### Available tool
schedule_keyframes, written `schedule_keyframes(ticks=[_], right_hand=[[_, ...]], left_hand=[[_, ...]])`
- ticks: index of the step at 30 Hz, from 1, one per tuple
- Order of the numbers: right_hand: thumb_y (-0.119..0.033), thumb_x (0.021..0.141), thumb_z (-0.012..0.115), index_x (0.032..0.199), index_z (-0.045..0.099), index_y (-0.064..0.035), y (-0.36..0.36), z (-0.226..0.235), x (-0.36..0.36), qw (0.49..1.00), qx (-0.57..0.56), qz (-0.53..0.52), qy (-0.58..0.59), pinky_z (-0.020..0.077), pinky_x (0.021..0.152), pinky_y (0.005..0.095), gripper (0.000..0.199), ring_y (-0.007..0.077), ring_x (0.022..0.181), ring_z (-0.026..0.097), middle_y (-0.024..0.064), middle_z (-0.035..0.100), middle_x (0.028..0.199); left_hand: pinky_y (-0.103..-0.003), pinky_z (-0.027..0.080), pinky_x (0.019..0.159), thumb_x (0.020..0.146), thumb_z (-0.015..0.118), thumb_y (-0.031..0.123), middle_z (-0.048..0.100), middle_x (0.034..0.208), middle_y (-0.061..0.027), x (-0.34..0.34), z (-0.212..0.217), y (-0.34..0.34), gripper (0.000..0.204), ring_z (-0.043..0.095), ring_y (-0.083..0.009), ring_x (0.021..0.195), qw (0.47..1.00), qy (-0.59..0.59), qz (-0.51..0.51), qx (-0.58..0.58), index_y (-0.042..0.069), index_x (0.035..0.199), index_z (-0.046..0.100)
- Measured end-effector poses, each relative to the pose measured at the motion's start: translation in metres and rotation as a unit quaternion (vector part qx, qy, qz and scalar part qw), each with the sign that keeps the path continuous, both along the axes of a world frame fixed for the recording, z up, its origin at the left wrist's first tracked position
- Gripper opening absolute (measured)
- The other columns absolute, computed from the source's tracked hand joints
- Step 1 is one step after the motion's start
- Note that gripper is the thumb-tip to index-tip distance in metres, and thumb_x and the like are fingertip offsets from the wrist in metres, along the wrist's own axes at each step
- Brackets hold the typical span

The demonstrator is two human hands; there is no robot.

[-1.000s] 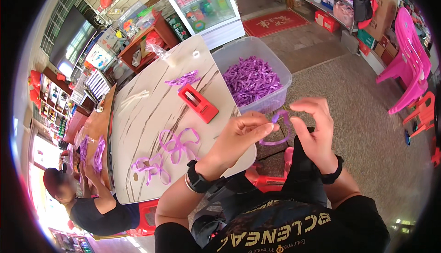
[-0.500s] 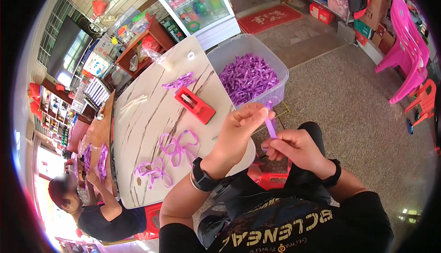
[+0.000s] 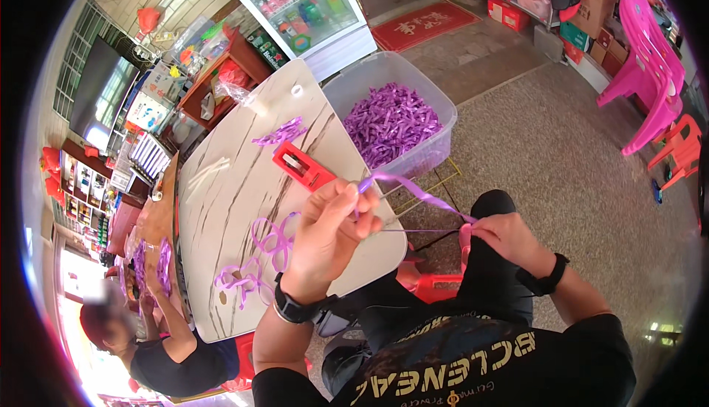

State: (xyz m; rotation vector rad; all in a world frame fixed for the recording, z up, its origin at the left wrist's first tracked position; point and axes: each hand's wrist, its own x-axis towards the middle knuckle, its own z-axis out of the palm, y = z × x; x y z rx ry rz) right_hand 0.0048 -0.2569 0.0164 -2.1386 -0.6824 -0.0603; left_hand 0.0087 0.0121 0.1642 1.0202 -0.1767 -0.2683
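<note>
A purple ribbon [image 3: 421, 191] stretches between my hands above the table's right edge. My left hand [image 3: 329, 226] pinches one end, which bunches up at the fingertips. Held low by the knee, my right hand [image 3: 509, 241] has the ribbon between thumb and fingers; a thin lower strand also runs between the hands. Looped purple ribbons [image 3: 277, 241] lie on the marble-patterned table [image 3: 221, 219] beside my left hand. Behind them rest a red tool-like holder [image 3: 306, 169] and a small bundle of purple ribbon strips [image 3: 281, 132].
A translucent bin [image 3: 443, 141] of folded purple ribbon pieces [image 3: 391, 126] stands at the table's far right. Thin white sticks [image 3: 208, 170] lie on the table. Another person [image 3: 173, 355] handles ribbon at the left. A glass-door fridge [image 3: 303, 15] and pink chairs [image 3: 646, 67] are farther off.
My hands have drawn apart: the left moved left over the table, the right moved right. The ribbon, short between them before, is now stretched long. The view has shifted slightly.
</note>
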Motion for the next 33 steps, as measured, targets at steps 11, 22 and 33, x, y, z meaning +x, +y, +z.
schedule_keyframes(ticks=[11, 22, 33], right_hand=[[-0.006, 0.076, 0.057, 0.089, 0.060, -0.0033, -0.017, 0.028, 0.026, 0.979, -0.052, -0.140, -0.139, 0.0481, 0.061, 0.0336, 0.014, 0.0289, 0.071, 0.060, 0.0130, 0.061, 0.079], [0.003, 0.073, 0.059, 0.111, 0.052, -0.0014, -0.017, 0.043, 0.022, 0.960, -0.029, -0.163, -0.225, 0.0477, 0.056, 0.0289, 0.038, 0.0233, 0.065, 0.061, 0.0120, 0.062, 0.079], [-0.006, 0.072, 0.065, 0.094, 0.057, -0.0034, -0.020, 0.048, 0.009, 0.994, 0.006, -0.102, -0.043, 0.0434, 0.051, 0.0231, 0.024, 0.0147, 0.058, 0.057, 0.0081, 0.059, 0.081]], left_hand=[[-0.024, 0.040, 0.054, 0.084, 0.046, 0.009, 0.054, 0.075, -0.0110, -0.016, -0.015, 0.041, 0.016, 0.035, -0.0056, 0.042, 0.980, 0.009, 0.013, 0.197, 0.001, 0.070, 0.049], [-0.019, 0.039, 0.048, 0.082, 0.050, 0.003, 0.060, 0.077, -0.0108, -0.027, -0.024, 0.047, 0.009, 0.046, -0.0051, 0.050, 0.956, -0.006, 0.014, 0.294, -0.002, 0.074, 0.053], [-0.017, 0.037, 0.044, 0.078, 0.049, -0.003, 0.059, 0.084, -0.0139, -0.026, -0.026, 0.027, 0.010, 0.049, -0.0069, 0.052, 0.956, -0.055, -0.030, 0.287, -0.002, 0.069, 0.052]])
